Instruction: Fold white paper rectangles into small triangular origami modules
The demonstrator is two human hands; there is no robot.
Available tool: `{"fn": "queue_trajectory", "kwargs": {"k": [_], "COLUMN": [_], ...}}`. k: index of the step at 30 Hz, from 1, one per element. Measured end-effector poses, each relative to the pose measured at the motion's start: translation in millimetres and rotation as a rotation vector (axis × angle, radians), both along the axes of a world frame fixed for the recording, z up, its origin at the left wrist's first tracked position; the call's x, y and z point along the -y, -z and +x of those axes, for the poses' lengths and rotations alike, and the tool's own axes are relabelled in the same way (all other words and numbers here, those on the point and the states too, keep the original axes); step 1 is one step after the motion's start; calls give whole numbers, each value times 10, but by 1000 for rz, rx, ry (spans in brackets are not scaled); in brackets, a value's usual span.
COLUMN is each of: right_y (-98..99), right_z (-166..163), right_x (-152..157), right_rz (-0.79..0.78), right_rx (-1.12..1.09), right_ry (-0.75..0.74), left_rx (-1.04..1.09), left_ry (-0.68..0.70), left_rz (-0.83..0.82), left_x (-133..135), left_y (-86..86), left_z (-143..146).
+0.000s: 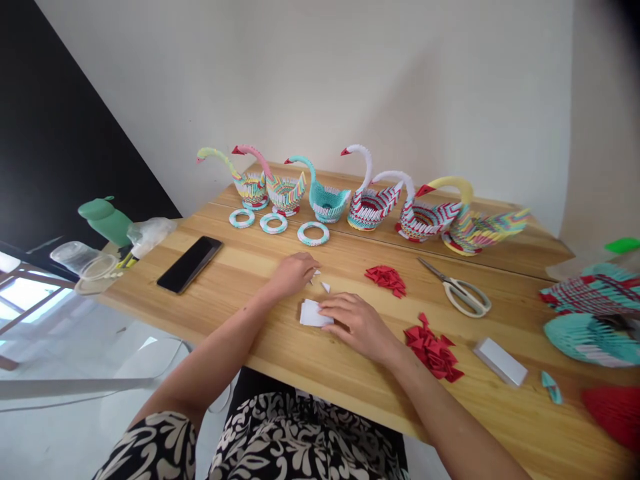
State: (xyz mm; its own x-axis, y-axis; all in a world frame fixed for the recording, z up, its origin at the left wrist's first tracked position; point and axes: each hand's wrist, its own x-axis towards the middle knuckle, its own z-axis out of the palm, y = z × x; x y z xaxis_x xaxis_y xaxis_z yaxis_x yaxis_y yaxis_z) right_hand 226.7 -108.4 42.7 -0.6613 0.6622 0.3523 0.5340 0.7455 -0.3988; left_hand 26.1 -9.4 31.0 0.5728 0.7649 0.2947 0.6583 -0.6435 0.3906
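My left hand point(295, 272) rests on the wooden table point(240, 307), fingers pinched on a small white folded paper piece point(316, 272). Another white folded piece point(326, 287) lies just right of it. My right hand point(356, 321) lies flat over a small stack of white paper slips point(312, 313), its fingers pressing the stack's right side. Two heaps of red folded paper pieces lie to the right: one heap point(386, 279) farther back, a second heap point(433, 349) beside my right wrist.
Several paper swans point(370, 200) stand along the wall, with three paper rings point(273, 223) before them. A black phone point(190, 264) lies left, scissors point(460, 291) right, a white block point(500, 361) and more paper models point(590, 313) at far right. Plastic containers point(95, 263) sit at the left edge.
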Motion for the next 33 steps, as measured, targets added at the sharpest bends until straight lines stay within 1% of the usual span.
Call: {"fn": "queue_trajectory", "kwargs": {"k": [8, 12, 16, 20, 26, 30, 33], "right_y": [-24, -33, -19, -9, -12, -12, -14], "right_z": [-19, -24, -21, -16, -10, -19, -27], "right_x": [14, 28, 28, 24, 24, 31, 33], "right_rz": [20, 9, 7, 11, 37, 24, 2], "right_rx": [-26, -25, -23, -26, -44, -44, -45], "right_ry": [17, 28, 37, 39, 21, 43, 44], "left_rx": [103, 72, 6, -23, -53, -19, 96], "left_ry": [98, 148, 169, 155, 83, 74, 75], "left_rz": [58, 72, 63, 37, 47, 59, 86], "left_x": [36, 61, 62, 25, -35, -32, -3], "left_y": [56, 110, 152, 120, 30, 23, 7], "left_z": [98, 154, 196, 140, -29, -36, 6]}}
